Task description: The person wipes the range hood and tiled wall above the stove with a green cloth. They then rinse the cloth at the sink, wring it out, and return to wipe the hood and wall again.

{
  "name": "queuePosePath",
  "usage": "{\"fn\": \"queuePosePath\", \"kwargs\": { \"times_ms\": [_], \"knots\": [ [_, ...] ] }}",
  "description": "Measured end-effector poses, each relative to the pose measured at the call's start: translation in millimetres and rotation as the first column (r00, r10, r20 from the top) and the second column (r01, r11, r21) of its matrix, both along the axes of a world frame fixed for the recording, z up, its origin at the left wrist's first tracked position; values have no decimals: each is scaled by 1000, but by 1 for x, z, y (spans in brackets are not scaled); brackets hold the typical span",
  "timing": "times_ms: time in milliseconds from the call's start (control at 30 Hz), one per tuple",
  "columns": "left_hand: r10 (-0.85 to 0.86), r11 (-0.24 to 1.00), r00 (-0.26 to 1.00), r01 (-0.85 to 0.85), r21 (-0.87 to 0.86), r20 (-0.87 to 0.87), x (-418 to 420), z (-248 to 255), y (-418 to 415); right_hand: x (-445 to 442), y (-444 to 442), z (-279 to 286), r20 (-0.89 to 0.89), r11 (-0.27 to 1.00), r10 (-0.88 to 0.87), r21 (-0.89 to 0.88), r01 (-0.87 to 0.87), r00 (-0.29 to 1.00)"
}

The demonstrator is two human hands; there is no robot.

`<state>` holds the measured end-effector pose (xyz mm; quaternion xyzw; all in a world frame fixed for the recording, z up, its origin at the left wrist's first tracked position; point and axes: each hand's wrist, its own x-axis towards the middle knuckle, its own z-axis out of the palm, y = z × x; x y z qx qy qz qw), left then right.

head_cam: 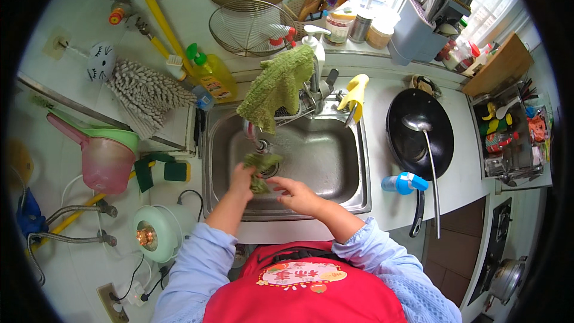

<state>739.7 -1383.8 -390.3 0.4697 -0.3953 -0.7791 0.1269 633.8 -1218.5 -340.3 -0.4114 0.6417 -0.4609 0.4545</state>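
Note:
My left hand grips a crumpled green cloth over the near left part of the stainless steel sink. Just to its right is my right hand, fingers spread and apparently holding nothing. The cloth hangs above the drain, partly covering it. A larger green towel drapes over the faucet area beyond the basin, hiding much of the tap. From under this towel a chrome spout points down towards the basin. A yellow cloth hangs at the sink's far right corner.
Right of the sink are a black wok with a metal ladle and a blue spray bottle. To the left are a green-and-yellow sponge, a pink dipper and a pale green appliance. A yellow soap bottle stands behind.

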Motion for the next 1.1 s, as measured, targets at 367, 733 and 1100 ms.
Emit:
{"fn": "queuePosePath", "kwargs": {
  "times_ms": [367, 733, 1100],
  "knots": [
    [232, 939, 971, -238, -248, -51, -76, 158, -174, -30, 37, -12, 294, 908, -415, 71, 413, 861],
    [-12, 998, 978, 23, -54, 207, -119, 208, -234, -35, 50, -20, 297, 891, -454, 139, 432, 840],
    [-54, 996, 963, 70, -53, 263, -129, 204, -252, -33, 35, -16, 341, 889, -454, 234, 393, 823]
  ]
}}
